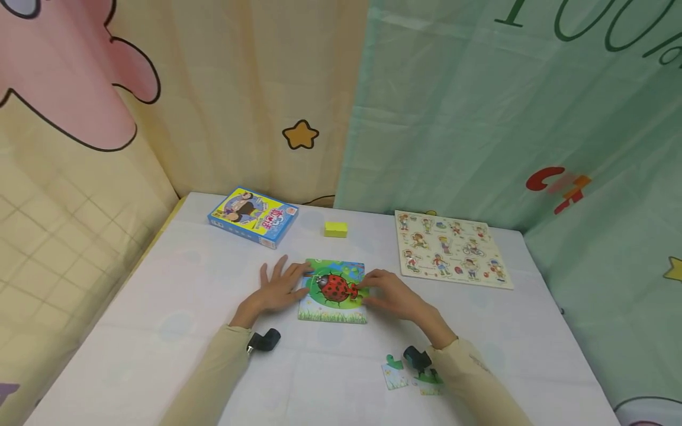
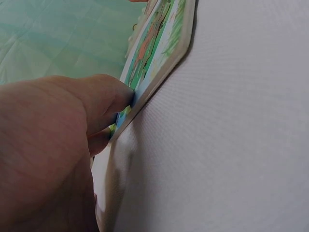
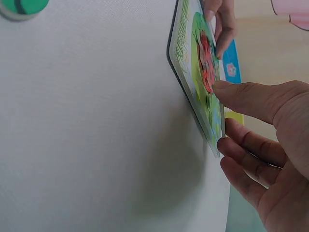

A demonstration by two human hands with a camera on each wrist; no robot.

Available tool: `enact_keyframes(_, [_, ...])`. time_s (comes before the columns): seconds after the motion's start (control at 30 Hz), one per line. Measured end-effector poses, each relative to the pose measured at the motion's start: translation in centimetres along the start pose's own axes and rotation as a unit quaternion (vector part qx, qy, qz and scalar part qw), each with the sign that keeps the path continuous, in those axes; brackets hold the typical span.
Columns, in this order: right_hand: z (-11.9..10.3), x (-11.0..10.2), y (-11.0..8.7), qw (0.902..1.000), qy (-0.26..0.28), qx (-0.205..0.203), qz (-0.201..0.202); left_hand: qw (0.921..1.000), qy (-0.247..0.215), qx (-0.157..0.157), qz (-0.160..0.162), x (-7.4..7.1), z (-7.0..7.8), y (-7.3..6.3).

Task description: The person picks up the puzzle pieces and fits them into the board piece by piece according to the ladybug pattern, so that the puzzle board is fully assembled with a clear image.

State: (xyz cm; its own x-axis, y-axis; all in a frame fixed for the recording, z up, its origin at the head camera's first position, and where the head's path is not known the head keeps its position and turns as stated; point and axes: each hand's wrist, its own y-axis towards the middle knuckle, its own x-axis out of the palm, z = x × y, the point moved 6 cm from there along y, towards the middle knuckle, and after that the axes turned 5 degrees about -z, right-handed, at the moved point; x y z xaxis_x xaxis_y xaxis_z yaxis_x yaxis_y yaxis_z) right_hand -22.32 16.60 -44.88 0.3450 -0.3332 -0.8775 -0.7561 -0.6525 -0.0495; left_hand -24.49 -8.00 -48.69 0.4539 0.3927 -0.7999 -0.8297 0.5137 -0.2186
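Note:
A square ladybug jigsaw puzzle [image 1: 331,310] in a tray lies on the table before me. My left hand [image 1: 279,289] rests at its left side, fingers spread, with fingertips over the edge. At the right side, my right hand [image 1: 391,293] pinches a red-and-green puzzle piece [image 1: 353,290] between thumb and fingers, low over the ladybug's rear end. In the right wrist view the thumb [image 3: 251,99] is right at the red part of the picture, while the other fingers curl beside the tray's edge.
Loose puzzle pieces [image 1: 394,377] lie near the right forearm, partly covered by the wrist camera [image 1: 417,358]. Farther back are a blue-and-yellow box [image 1: 253,216], a small yellow block [image 1: 335,229] and a board with printed children [image 1: 453,249]. Curtains hang behind the table [image 1: 319,378].

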Motion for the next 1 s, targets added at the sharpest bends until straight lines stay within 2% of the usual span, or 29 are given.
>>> enact_keyframes(0.33, [-0.4,0.9,1.3,0.9995,-0.025,0.008,-0.020,1.0000,-0.004,0.002,0.004,0.1,-0.1,0.0])
enact_keyframes(1.0, [-0.9,1.0,2.6,0.9972,-0.072,0.003,-0.021,1.0000,-0.004,-0.002,0.005,0.0,0.0,-0.1])
